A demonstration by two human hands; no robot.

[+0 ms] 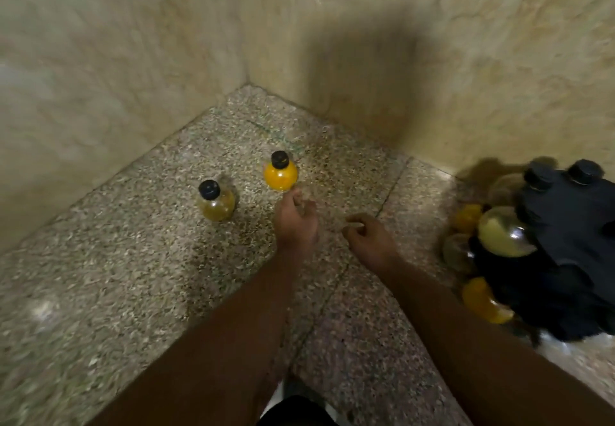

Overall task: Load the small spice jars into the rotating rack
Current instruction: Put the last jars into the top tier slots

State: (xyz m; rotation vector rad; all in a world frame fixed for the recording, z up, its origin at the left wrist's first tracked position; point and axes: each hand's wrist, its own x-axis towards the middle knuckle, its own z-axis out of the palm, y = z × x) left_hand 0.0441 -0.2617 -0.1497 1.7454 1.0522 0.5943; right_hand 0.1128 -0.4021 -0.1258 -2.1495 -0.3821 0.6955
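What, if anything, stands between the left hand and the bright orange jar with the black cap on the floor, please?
Nothing visible does. The left hand reaches toward the bright orange round jar with the black cap, its fingertips almost at the jar, with only bare speckled floor around. The paler yellow-green jar stands off to the left, clear of the path.

Bare terrazzo floor (pixel 133 292) corner, plastered walls (pixel 466 59)

Speckled stone floor (pixel 133 292), glossy jars (pixel 281 176)
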